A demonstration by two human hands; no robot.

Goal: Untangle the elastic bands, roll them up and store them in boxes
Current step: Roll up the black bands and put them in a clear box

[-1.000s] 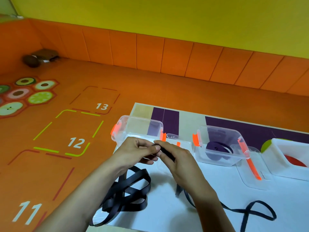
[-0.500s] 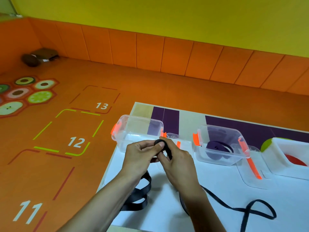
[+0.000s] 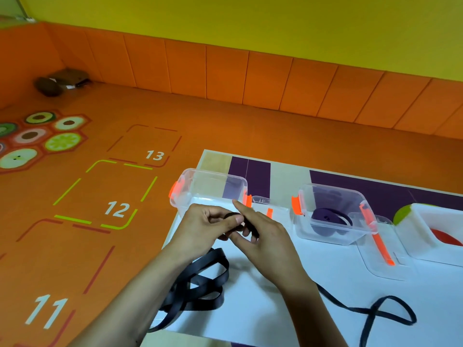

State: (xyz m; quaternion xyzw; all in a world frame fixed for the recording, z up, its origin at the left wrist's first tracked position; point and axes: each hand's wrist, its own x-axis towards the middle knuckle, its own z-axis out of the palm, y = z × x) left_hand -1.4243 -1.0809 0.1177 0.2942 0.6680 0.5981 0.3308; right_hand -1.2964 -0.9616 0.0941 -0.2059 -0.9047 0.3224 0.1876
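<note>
Shifted: right hand, index finger now raised. Left hand pinches the small started roll of flat black elastic band. Right fingers curl round its strap, just in front of the empty clear plastic box. Stored: purple band roll in the second clear box, to its right. Remaining: most of the black length, loose.

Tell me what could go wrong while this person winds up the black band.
The small roll is only pinched between the left hand and right hand; a slip could let it unwind.
The loose band pile hangs partly over the edge of the white table and might slide off or snag.
The trailing stretch crosses itself, so a twist may get wound in.
</note>
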